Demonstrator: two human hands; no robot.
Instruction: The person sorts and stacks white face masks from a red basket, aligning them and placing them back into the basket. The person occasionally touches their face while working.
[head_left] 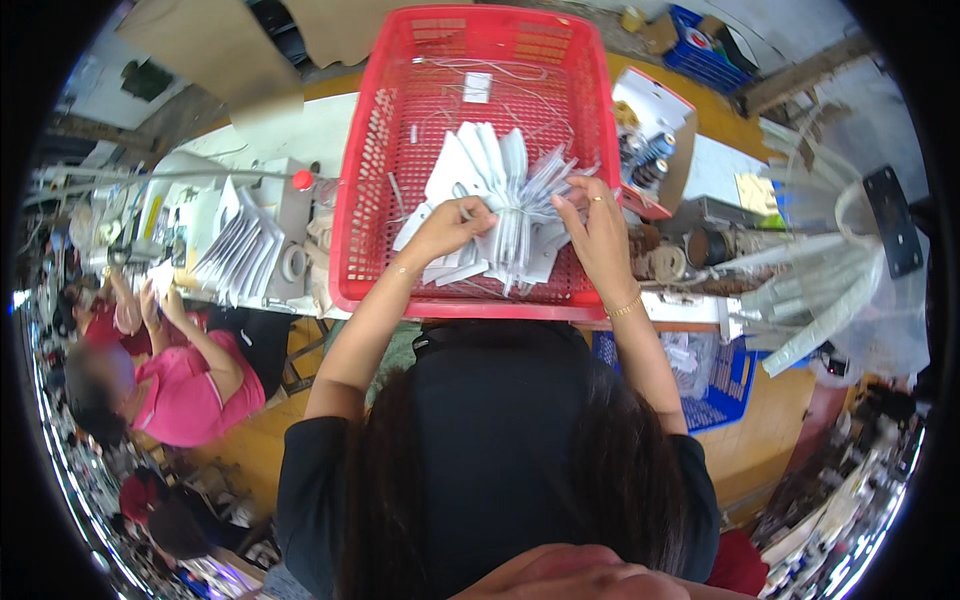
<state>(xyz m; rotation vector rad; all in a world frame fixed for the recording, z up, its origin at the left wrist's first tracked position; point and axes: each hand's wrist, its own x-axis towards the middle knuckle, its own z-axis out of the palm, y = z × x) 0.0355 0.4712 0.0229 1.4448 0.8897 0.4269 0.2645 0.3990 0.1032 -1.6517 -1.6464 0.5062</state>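
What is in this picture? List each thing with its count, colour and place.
basket: one, red, on the bench ahead
tag bundle: one, white with strings, inside the basket
tag stack: one, white, left of the basket
plastic sleeves: a bunch, clear, at right
crate: one, blue, top right
co-worker: one, pink shirt, lower left
left hand: gripping the tag bundle
right hand: pinching the tag bundle's right side

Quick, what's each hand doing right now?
Left hand: closed on the bundle of white paper tags over the red basket.
Right hand: gripping the same bundle's right side.
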